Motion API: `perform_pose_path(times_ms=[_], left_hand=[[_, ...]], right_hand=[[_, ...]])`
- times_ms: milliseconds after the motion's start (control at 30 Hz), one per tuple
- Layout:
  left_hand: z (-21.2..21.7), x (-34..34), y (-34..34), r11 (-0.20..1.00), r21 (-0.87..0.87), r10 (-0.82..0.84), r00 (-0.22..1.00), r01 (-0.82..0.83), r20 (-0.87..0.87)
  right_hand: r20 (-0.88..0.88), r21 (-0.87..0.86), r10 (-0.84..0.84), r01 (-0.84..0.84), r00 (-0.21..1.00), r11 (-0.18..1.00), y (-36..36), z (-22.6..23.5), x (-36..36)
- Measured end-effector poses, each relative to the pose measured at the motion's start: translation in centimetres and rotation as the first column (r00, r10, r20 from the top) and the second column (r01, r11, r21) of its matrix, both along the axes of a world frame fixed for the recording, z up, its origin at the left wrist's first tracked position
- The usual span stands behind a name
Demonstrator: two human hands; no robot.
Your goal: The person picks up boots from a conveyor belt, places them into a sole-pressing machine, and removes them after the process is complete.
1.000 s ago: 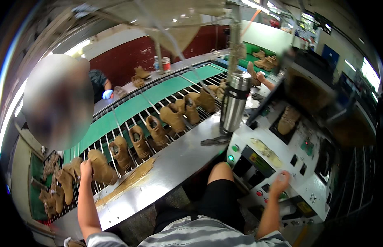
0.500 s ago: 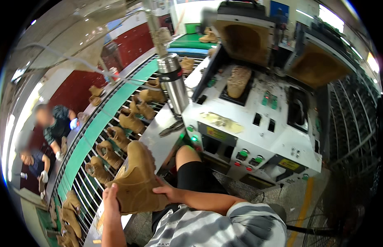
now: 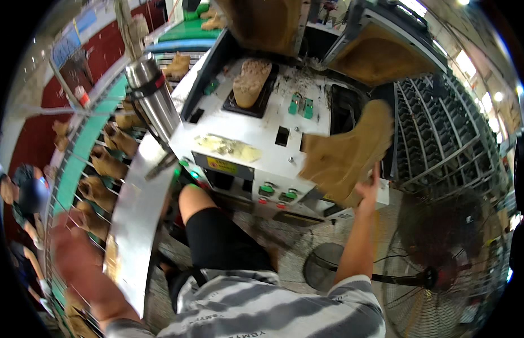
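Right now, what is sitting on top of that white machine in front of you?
On the white machine a tan foot-shaped form stands on a dark pad, beside green switches and a yellowish patch. The right hand holds a tan boot that covers the machine's right end.

Red wall (image 3: 31, 135), bright ceiling lights (image 3: 494, 96)

1. The single head camera is looking steeply down from the person's head, close over the striped shirt (image 3: 262, 307).
2. It is facing the white machine (image 3: 256, 141); its fisheye rim is probably blurring the edges.
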State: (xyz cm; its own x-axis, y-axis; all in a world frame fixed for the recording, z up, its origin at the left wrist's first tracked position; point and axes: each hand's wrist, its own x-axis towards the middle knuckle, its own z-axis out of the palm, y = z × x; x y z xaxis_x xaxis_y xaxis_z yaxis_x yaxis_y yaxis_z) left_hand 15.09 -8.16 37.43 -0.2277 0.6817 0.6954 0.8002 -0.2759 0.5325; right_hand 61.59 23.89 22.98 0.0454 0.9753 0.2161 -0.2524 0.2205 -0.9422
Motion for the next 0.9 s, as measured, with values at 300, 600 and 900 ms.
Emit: perform_pose_path(times_ms=[300,600,900], left_hand=[[2.1,-6.2,-3.9,0.953,-0.083,0.255,0.919,-0.292,-0.301],[2.4,-6.1,-3.8,0.943,-0.114,0.265,0.915,-0.311,-0.303],[3.3,-5.6,-4.5,0.939,-0.104,0.281,0.906,-0.328,-0.316]], right_hand=[[0.579,0.018,-0.212,0.248,0.787,0.969,18.0,11.9,2.7],[0.962,0.191,-0.260,0.472,0.086,0.861,20.9,10.5,-2.1],[0.946,0.146,-0.258,0.453,0.197,0.879,25.1,10.6,-3.3]])
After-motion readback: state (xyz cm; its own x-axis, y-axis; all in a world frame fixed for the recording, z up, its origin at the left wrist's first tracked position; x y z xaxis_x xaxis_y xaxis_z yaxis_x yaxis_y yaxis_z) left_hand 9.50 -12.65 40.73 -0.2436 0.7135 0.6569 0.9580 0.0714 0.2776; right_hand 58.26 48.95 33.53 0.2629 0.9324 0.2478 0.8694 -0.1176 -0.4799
